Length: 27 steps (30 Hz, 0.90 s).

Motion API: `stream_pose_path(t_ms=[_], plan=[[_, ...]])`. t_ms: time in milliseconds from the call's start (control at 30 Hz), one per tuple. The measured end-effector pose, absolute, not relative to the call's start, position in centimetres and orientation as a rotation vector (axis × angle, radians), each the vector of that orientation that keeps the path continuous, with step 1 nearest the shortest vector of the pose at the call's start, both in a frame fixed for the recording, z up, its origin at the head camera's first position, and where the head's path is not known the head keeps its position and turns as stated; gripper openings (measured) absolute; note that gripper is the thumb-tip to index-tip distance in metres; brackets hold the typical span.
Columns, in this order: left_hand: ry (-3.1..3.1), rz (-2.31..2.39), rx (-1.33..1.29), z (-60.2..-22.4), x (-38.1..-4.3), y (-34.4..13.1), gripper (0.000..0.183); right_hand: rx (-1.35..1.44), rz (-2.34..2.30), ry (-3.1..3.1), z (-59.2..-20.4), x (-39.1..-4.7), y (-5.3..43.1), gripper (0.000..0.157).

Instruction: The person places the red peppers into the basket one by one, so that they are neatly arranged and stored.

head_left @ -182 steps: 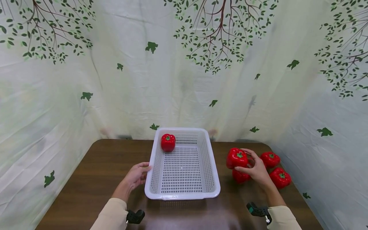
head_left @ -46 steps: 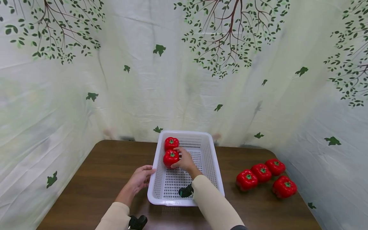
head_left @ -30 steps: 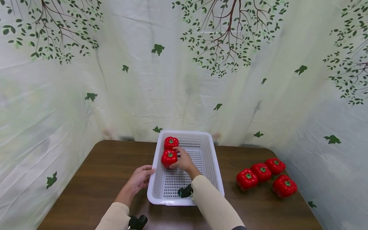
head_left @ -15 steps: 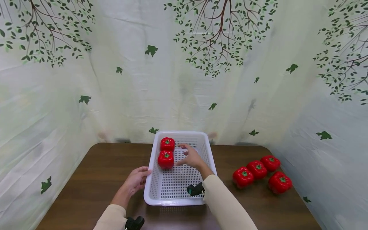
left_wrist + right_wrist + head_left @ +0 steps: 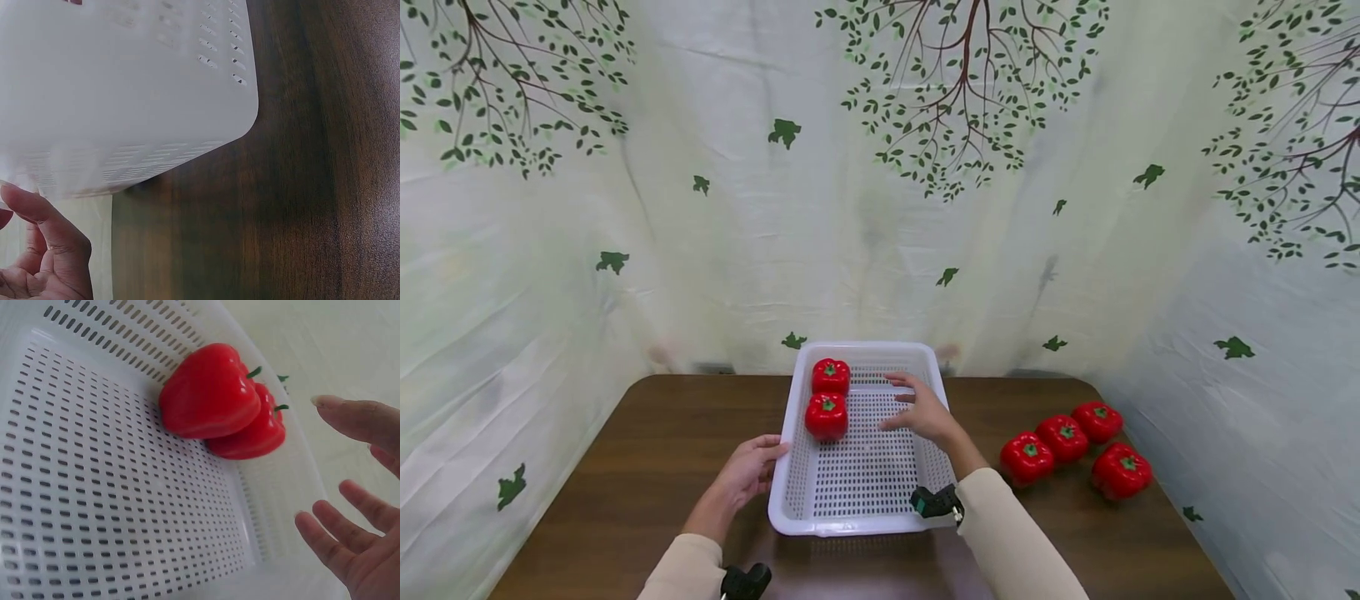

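A white perforated plastic basket [image 5: 865, 529] stands on the table, and my left hand [image 5: 751, 473] pinches its left rim. In the left wrist view the thumb and curled fingers of the left hand [image 5: 50, 250] sit at the basket edge. Two red bell peppers with green stems lie along the basket's left side, a far pepper [image 5: 831, 377] and a nearer pepper [image 5: 826, 417]. My right hand [image 5: 931, 412] hovers over the basket's right half, fingers spread and holding nothing. The right wrist view shows the nearer pepper [image 5: 209, 394] overlapping the far pepper [image 5: 256, 434].
Several more red bell peppers rest on the right of the brown table [image 5: 692, 417]: a left one [image 5: 1027, 458], two behind it, and a right one [image 5: 1122, 472]. A leaf-printed curtain [image 5: 865, 233] hangs behind and beside the table.
My right hand brought a pepper from the right group into the basket, set it in front of the first, let go and drew away rightward. My left hand stays at the rim.
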<state>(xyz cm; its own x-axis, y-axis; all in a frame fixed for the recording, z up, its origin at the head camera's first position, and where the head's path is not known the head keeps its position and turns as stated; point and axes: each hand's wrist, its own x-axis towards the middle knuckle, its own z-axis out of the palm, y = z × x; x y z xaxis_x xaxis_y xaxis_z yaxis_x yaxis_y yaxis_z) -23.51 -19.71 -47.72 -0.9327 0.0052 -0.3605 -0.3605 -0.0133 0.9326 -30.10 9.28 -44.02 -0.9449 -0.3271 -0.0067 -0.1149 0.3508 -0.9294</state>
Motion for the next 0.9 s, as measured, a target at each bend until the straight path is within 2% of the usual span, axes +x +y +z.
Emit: stream_pose_path(t_ms=[300,700,900], plan=[[2.003,2.035,-0.366,-47.3,-23.5,-19.7,0.037,-0.386,-1.674,2.457,-44.2,-29.1,12.1,0.074],[1.993,2.038,-0.359,-47.5,-23.4,-20.0,0.034,-0.428,-1.835,2.335,-43.4,-27.0,15.3,0.079],[1.985,2.042,-0.360,-47.5,-23.5,-19.9,0.033,-0.438,-1.813,2.461,-43.4,-26.1,17.2,0.074]])
